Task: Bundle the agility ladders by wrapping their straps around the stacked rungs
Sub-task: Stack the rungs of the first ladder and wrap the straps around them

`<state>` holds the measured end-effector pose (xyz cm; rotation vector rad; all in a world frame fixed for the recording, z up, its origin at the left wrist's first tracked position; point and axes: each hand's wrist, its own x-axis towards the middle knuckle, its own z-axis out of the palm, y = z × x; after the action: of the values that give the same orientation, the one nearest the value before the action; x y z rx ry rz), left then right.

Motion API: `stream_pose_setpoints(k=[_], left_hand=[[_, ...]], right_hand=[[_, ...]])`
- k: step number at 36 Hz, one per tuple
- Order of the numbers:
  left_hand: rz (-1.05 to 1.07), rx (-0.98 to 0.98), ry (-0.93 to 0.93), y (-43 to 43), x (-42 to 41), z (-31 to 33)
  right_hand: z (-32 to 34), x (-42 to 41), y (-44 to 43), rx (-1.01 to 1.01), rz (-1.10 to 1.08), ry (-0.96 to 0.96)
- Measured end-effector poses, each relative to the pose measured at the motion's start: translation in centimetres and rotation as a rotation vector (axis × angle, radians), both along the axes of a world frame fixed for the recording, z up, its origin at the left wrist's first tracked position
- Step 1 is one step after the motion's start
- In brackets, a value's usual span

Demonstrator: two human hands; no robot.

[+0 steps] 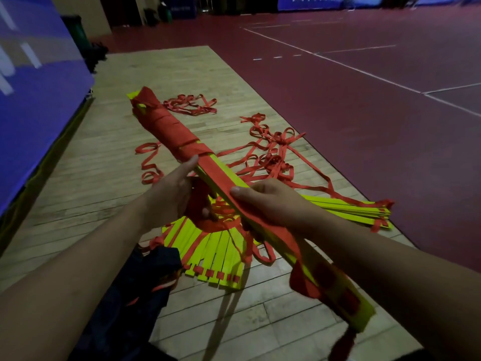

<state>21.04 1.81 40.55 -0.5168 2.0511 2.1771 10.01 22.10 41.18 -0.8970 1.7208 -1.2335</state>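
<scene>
So the stacked rungs [231, 172] are held up over the wooden floor's [91, 178] near end, long axis running far-left to near-right, far half already wrapped. Right hand [265, 201] clamps the strap [214, 171] flat on the bare half, left hand [169, 194] cups the stack at the wrap's edge, so I'd wind toward the right hand.
</scene>
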Motion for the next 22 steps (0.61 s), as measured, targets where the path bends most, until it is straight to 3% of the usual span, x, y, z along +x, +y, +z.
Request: stream_pose_setpoints(k=[2, 8, 11, 16, 22], left_hand=[[-0.023, -0.057, -0.059, 0.0, 0.0, 0.0], [0.211, -0.141, -0.003, 1.7, -1.5, -1.0], [0.348, -0.124, 0.005, 2.7, -1.9, -1.7], [0.561, -0.017, 0.064, 2.5, -2.4, -1.7], [0.485, 0.117, 0.248, 2.8, -2.2, -1.2]], right_hand=[[-0.3, -0.1, -0.2, -0.009, -0.042, 0.161], [-0.8, -0.4, -0.7, 0.183, -0.063, 0.758], [-1.2, 0.0, -0.7, 0.239, -0.005, 0.885], [-1.5, 0.5, -1.0, 0.233, 0.051, 0.783], [-0.8, 1.0, -1.6, 0.269, 0.086, 0.323]])
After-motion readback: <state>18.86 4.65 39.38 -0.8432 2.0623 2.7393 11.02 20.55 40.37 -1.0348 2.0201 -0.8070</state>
